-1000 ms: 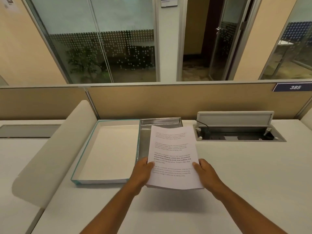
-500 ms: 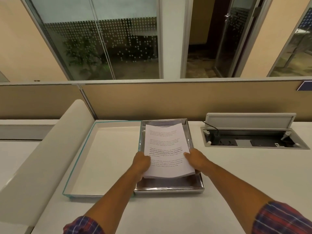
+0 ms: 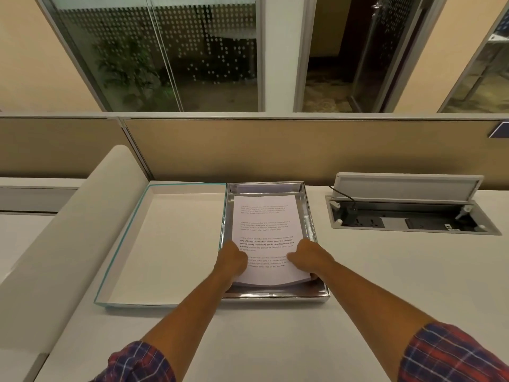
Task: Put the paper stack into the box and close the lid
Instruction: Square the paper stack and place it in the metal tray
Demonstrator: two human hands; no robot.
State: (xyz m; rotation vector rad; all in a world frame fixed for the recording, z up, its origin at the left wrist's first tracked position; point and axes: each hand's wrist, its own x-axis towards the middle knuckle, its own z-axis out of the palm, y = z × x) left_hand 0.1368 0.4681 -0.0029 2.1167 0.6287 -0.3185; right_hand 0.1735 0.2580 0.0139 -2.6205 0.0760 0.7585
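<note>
A head camera looks down at a white desk (image 3: 358,299). Two bare forearms in rolled plaid sleeves reach forward. The left hand (image 3: 232,261) and the right hand (image 3: 308,259) grip the near corners of a paper stack (image 3: 264,224), fingers closed on its side edges with thumbs on the top sheet. Holding both sides keeps the loose sheets squared and lets them go down flat.

The stack sits inside a shiny silver box (image 3: 309,232). Its far end looks to be resting on the box floor, while the near edge bows upward, lifted a little above the bottom, probably because fingers are underneath it. There is a small margin between paper and box walls on each side.

Just left of the box, touching it, lies the lid (image 3: 165,244), open side up, white inside with a teal rim. It is parked within easy reach for closing.

To the right, well apart, a desk socket hatch (image 3: 407,213) stands open with a black cable plugged in.
</note>
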